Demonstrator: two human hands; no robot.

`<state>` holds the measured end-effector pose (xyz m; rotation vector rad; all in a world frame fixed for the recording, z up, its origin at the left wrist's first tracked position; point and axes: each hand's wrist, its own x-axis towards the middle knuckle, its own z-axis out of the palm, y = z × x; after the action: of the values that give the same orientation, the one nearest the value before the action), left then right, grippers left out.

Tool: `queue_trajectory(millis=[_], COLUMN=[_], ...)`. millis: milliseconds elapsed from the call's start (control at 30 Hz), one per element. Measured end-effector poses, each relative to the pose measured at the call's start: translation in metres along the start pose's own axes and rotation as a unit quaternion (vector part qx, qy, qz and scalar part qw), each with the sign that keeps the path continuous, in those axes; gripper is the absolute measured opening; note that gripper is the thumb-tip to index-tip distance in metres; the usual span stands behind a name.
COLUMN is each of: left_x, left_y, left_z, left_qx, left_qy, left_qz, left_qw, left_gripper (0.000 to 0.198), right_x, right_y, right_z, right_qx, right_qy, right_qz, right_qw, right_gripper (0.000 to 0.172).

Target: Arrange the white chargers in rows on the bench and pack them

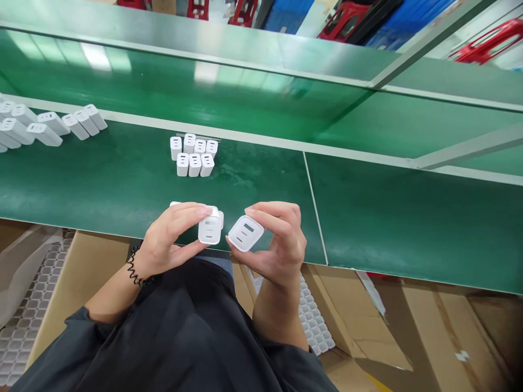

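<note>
My left hand [169,234] pinches a white charger block [210,231], its face with port slots turned up toward me. In my right hand [278,237] is a second white charger [245,233], tilted, held between thumb and fingers with its slots showing. The two chargers are close together but apart, over the front edge of the green table [261,179]. Part of another white piece [175,203] shows behind my left hand, mostly hidden by it. Just beyond my hands stands a small group of upright white chargers [194,164] in two rows.
More white chargers [44,134] stand or lean at the table's far left. A pale rail [253,142] runs along the back, below a green panel. Under the front edge are cardboard boxes [351,316] and trays with white cells [312,321]. Red stools [347,20] stand beyond.
</note>
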<state>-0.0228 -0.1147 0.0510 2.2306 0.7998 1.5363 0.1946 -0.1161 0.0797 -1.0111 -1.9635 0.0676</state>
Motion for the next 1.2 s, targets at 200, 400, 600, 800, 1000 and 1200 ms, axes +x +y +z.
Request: queue_trajectory(millis=[200,400,600,800,1000,1200], left_x=[0.000,-0.004,-0.006,-0.009,-0.010,-0.011], left_y=[0.002,0.000,0.002,0.004,0.005,0.005], left_z=[0.000,-0.002,-0.002,-0.002,-0.004,-0.004], left_qx=[-0.009,-0.031,-0.082,-0.121,-0.144,-0.132], left_qy=[0.015,0.015,0.018,0.024,0.015,0.007], left_qz=[0.004,0.000,-0.047,-0.099,-0.135,-0.145], left_qw=[1.000,0.999,0.995,0.987,0.980,0.980], left_gripper=[0.075,0.080,0.080,0.075,0.078,0.075], right_x=[0.002,0.002,0.003,0.003,0.000,-0.001], right_y=[-0.003,-0.003,-0.005,-0.009,-0.009,-0.009], right_z=[0.002,0.006,0.008,0.008,0.012,0.013], right_qx=[0.029,0.069,0.118,0.151,0.149,0.147], right_qy=[-0.019,-0.065,-0.109,-0.118,-0.116,-0.108], right_qz=[-0.019,-0.015,0.019,0.052,0.066,0.065], right_qw=[0.999,0.995,0.987,0.980,0.980,0.981], right_gripper=[0.053,0.051,0.055,0.055,0.054,0.054])
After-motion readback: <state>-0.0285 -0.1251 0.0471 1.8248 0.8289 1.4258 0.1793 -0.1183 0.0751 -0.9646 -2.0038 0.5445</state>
